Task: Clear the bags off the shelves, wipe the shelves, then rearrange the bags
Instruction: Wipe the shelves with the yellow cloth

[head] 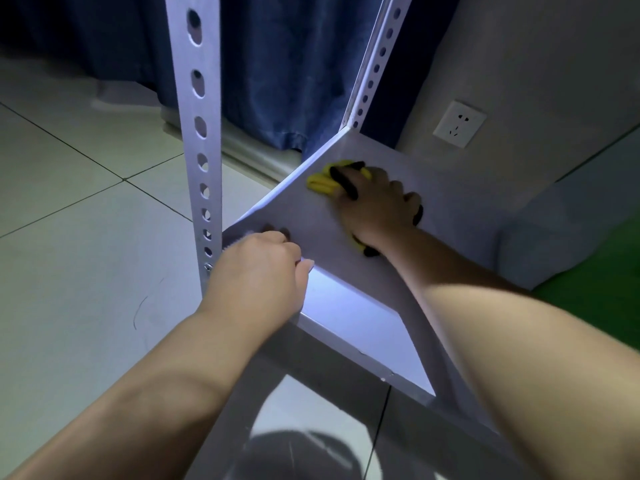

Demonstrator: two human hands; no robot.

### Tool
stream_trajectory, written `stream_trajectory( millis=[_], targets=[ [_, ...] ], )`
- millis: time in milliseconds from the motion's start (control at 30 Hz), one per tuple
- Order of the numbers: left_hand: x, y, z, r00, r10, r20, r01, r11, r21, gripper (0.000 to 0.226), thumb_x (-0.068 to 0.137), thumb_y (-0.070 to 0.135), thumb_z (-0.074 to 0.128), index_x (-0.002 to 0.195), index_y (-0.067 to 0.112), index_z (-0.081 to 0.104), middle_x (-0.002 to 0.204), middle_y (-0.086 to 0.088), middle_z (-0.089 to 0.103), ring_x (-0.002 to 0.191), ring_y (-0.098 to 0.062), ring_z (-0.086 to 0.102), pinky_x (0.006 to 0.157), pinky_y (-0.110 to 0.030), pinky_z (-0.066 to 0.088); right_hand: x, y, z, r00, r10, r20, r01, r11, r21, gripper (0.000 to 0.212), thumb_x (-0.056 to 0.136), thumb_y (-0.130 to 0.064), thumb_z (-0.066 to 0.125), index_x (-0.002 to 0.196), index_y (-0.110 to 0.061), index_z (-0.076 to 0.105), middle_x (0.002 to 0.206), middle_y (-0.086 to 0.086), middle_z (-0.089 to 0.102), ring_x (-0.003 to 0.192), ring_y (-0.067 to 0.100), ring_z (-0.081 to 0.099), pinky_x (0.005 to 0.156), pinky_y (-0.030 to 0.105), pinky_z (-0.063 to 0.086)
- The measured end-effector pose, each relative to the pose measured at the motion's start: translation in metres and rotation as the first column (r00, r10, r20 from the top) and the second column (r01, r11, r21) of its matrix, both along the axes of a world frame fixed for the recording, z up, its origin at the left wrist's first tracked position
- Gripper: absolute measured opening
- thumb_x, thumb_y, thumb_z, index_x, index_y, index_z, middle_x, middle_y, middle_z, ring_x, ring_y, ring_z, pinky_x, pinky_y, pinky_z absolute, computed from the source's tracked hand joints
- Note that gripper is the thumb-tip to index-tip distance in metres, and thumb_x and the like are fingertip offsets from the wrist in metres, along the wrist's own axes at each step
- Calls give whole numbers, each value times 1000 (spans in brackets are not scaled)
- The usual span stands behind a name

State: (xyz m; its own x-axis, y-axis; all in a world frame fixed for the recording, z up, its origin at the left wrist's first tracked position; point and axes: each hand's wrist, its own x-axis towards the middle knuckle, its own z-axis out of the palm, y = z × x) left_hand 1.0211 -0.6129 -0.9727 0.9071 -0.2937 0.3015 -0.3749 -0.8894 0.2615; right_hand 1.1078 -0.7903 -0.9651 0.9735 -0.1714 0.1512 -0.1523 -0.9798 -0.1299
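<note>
Right hand (377,206): fingers bent round a bunched yellow cloth (320,181) with black parts, pressing it flat near the shelf's rear left corner.
Left hand (256,271): fingers curled over the shelf's front left corner, thumb against the front lip, just beside a perforated upright (204,133).
Shelf (450,202): grey metal, set low above the pale tiled floor (69,220).
Behind: blue curtain (277,81); white wall socket (459,123) to the right.

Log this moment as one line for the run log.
step: wiping | right hand: holds yellow cloth on shelf | left hand: grips shelf front corner by post
</note>
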Motion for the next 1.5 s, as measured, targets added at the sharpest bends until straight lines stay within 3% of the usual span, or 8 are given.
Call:
stream_trajectory(
  millis=[167,400,733,1000,1133,1233,1367,1500],
  targets=[
    [1,3,1,1000,-9,-27,7,997,-72,33,93,42,41,99,23,67,95,6,61,92,-17,53,62,-23,29,-49,-2,-11,946,302,115,-299,953,-42,44,86,-61,27,130,-58,28,139,-7,38,117,24,40,83,32,12],
    [0,5,7,993,-47,-109,29,987,-157,30,93,37,46,85,17,67,92,0,62,90,-21,53,70,-27,42,-18,-39,2,987,-156,-28,156,988,13,42,93,-54,26,135,-54,24,142,4,32,122,33,35,97,49,19],
    [-12,9,12,976,-44,-212,-20,956,-291,26,89,24,54,71,8,62,81,-9,62,91,-27,56,76,-35,46,-99,-30,-12,972,210,103,-206,977,-51,46,84,-61,26,130,-58,23,140,-12,35,121,19,35,88,31,10],
    [-25,10,10,985,-79,-154,37,966,-257,26,92,14,45,68,7,53,80,-5,54,89,-25,54,85,-36,41,-62,-27,-2,994,-112,-2,112,994,8,40,93,-49,29,133,-53,26,138,3,35,120,33,36,97,49,20],
    [-30,12,8,986,-83,-146,42,964,-264,22,92,15,47,77,4,59,90,-11,58,96,-27,55,82,-35,40,-107,-14,-4,995,94,28,-94,995,-29,42,88,-55,33,130,-55,29,138,-7,36,119,24,34,92,38,14],
    [-30,14,7,988,-82,-130,46,964,-262,22,92,16,49,92,3,67,108,-13,63,104,-29,56,86,-38,40,-156,-22,4,933,358,11,-343,884,316,40,87,-52,40,126,-58,34,125,-38,40,120,-2,34,96,14,15],
    [-31,15,5,991,-98,-94,70,961,-267,22,92,16,48,88,4,66,107,-14,64,103,-28,57,84,-37,41,-170,-32,9,944,328,-36,-303,906,294,36,86,-51,42,116,-64,25,134,-19,44,128,12,37,108,43,26],
    [-31,15,2,993,-95,-73,74,965,-253,22,93,16,48,88,4,66,105,-15,64,101,-29,58,82,-36,43,-178,-24,11,944,328,-42,-290,882,372,43,82,-60,47,121,-64,29,120,-27,50,112,5,48,93,30,40]
  ],
)
